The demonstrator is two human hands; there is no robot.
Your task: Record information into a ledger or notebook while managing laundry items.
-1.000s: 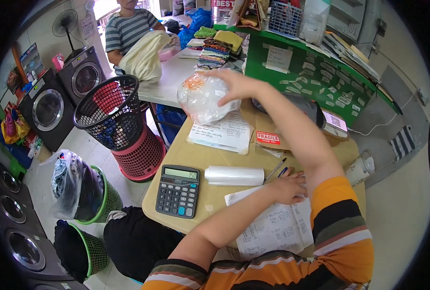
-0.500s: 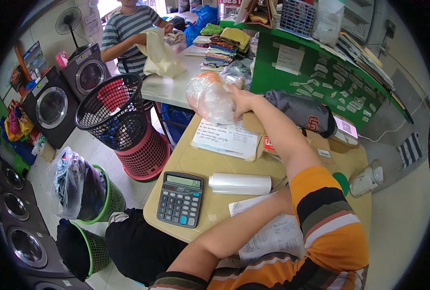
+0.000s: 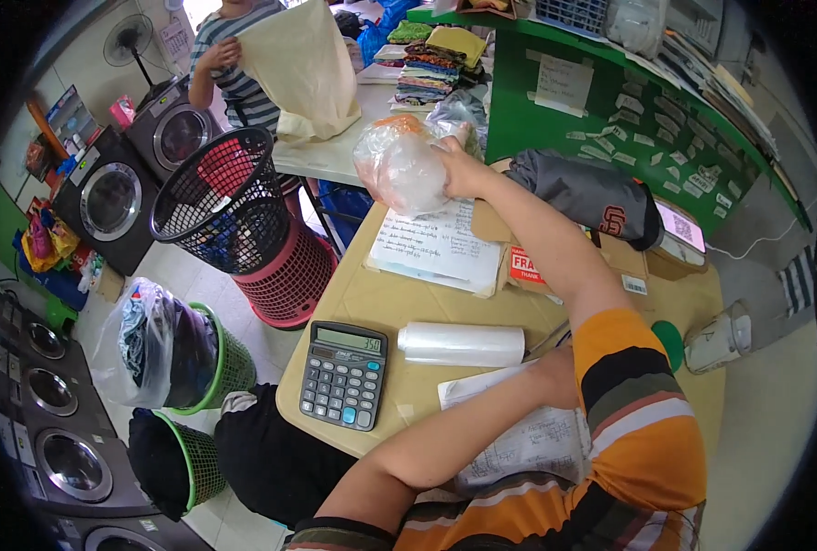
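My right hand (image 3: pixel 464 172) reaches across the yellow table (image 3: pixel 399 303) and grips the side of a bunched clear plastic bag (image 3: pixel 410 179) with some orange on it. The bag rests at the table's far edge, over the top of handwritten sheets (image 3: pixel 434 251). Crossing under my right arm, my left hand (image 3: pixel 560 375) lies above another written paper (image 3: pixel 537 445); its fingers are hidden behind the orange sleeve. Near it are a white plastic roll (image 3: pixel 462 344) and a dark calculator (image 3: pixel 344 375).
Beyond the table a person (image 3: pixel 234 60) holds a cream cloth (image 3: pixel 303 73) beside folded clothes (image 3: pixel 431 78). Stacked laundry baskets (image 3: pixel 220 216) and green baskets (image 3: pixel 229 363) stand at the left, before washing machines (image 3: pixel 110 197). A grey pouch (image 3: pixel 583 197) and phone (image 3: pixel 679 228) lie right.
The other person has raised and spread the cream cloth. My view has shifted slightly; my right hand keeps its grip on the plastic bag, and my left arm stays nearly in place.
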